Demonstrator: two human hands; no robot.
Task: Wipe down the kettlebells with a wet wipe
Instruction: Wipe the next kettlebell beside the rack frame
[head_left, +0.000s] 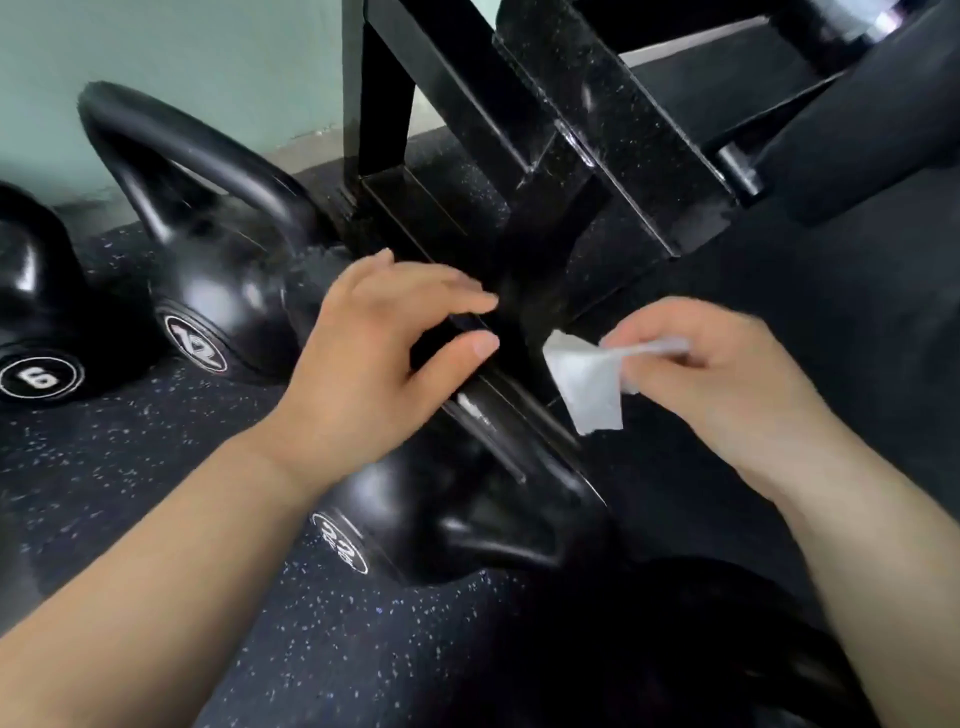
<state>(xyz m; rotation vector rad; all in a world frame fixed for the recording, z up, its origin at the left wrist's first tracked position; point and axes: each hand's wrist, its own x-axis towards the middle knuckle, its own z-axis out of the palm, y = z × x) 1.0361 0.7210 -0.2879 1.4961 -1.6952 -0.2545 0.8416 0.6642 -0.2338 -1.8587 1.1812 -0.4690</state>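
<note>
pinching the wet wipe (587, 387) at centre right in the right hand (727, 374), ready for wiping; cupping the left hand (363, 358), not closed, over the 22 kettlebell (415, 512) at lower centre, likely to steady it.

A gym — numbered kettlebells (218, 291) on speckled rubber flooring (104, 467) beside a black steel rack (613, 135)

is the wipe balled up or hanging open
Hanging open: the wet wipe hangs as a loose flat sheet pinched by the right hand, not wadded.
</note>
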